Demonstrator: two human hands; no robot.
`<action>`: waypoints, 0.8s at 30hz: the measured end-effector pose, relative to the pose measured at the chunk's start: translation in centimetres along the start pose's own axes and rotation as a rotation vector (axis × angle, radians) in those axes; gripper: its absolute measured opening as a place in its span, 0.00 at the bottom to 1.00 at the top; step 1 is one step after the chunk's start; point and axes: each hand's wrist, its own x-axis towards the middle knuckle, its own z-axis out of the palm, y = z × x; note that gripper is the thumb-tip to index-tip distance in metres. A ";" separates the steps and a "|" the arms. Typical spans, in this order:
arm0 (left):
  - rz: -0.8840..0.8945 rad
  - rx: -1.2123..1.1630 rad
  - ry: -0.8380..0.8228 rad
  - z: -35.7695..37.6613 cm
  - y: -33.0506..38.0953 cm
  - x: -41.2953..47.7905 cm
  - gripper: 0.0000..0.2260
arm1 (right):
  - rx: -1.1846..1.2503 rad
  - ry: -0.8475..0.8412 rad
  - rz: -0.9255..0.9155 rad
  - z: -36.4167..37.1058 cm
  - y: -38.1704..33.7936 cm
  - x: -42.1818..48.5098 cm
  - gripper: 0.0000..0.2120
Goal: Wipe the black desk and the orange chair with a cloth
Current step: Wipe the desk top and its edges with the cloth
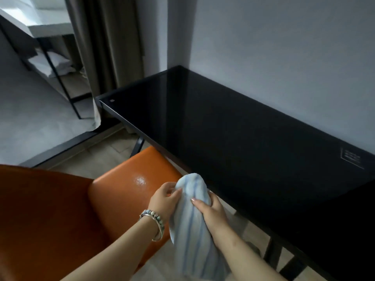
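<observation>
Both hands bunch the cloth [192, 218] above the chair [125, 191] beside the desk [243, 134], left hand [164, 201] pinching its top, right hand [211, 211] curled round it, so wiping seems not yet begun; next, press it flat onto the desk.

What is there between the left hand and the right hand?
In the head view, the blue-striped cloth lies between them. The left hand and the right hand grip it from either side.
</observation>
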 end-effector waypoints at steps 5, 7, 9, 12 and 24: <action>-0.020 -0.048 -0.023 -0.5 -0.1 -0.5 0.14 | -0.075 0.058 -0.081 0.8 -0.6 0.5 0.25; -0.015 -0.095 -0.040 -0.4 1.0 -0.5 0.15 | -0.071 0.142 -0.084 0.4 -1.1 0.5 0.23; -0.011 -0.109 -0.082 0.0 2.2 -0.2 0.14 | -0.035 0.236 -0.091 -0.2 -1.7 0.5 0.19; 0.026 -0.038 -0.203 1.6 4.1 -0.1 0.08 | 0.038 0.355 -0.081 -1.6 -2.9 0.3 0.19; -0.136 -0.415 -0.246 8.9 9.9 -0.5 0.09 | -0.009 0.854 -0.250 -14.9 -1.4 0.2 0.23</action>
